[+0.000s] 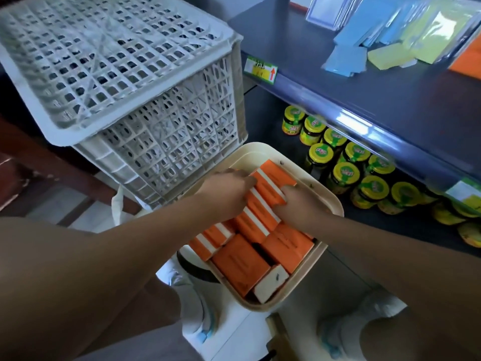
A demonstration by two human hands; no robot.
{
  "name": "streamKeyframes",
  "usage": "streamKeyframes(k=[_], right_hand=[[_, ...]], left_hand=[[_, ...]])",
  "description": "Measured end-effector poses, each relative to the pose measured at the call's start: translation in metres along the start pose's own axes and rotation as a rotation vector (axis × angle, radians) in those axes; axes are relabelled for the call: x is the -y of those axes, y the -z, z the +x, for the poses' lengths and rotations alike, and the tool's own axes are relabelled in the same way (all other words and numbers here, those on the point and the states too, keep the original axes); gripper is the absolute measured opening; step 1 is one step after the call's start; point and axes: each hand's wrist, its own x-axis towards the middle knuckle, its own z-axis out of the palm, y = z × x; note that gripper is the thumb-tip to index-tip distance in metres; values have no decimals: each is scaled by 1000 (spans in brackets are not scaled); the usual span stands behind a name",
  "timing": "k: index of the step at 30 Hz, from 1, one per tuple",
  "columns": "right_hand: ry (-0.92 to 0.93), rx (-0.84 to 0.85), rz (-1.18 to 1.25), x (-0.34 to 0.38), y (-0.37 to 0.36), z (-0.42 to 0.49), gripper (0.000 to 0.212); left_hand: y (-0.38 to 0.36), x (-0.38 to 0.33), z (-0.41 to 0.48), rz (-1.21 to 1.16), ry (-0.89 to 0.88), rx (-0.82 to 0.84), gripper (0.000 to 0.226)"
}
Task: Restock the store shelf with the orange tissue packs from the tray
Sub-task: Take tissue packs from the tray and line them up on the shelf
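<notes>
My tray (263, 149) is cream and full of orange packs (240, 264) with white stripes; several lie flat, others stand on edge, stacked.

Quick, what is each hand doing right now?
Left hand: closed on the row of orange tissue packs in the tray.
Right hand: closed on the same row, from the opposite side.

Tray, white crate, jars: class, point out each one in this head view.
tray (328, 198), head view, its bare right rim.
white crate (109, 61), head view, its lattice top face.
jars (346, 174), head view, one yellow lid.
</notes>
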Motion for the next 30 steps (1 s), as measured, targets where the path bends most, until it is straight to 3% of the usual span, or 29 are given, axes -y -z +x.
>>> streamKeyframes(k=[8,12,16,23,30], right_hand=[[-36,-172,227,12,26,18,11],[-51,-252,284,12,65,18,24],[-22,-317,343,7,116,1,17],[-14,-416,603,-4,184,-44,23],[43,-552,614,-21,240,-117,25]], left_hand=[[-2,8,19,-99,-78,-9,30],[13,20,22,-339,34,-15,20],[29,27,23,-652,161,-109,28],[58,3,10,-1051,106,-210,25],[107,-58,4,-1196,-42,-299,27]])
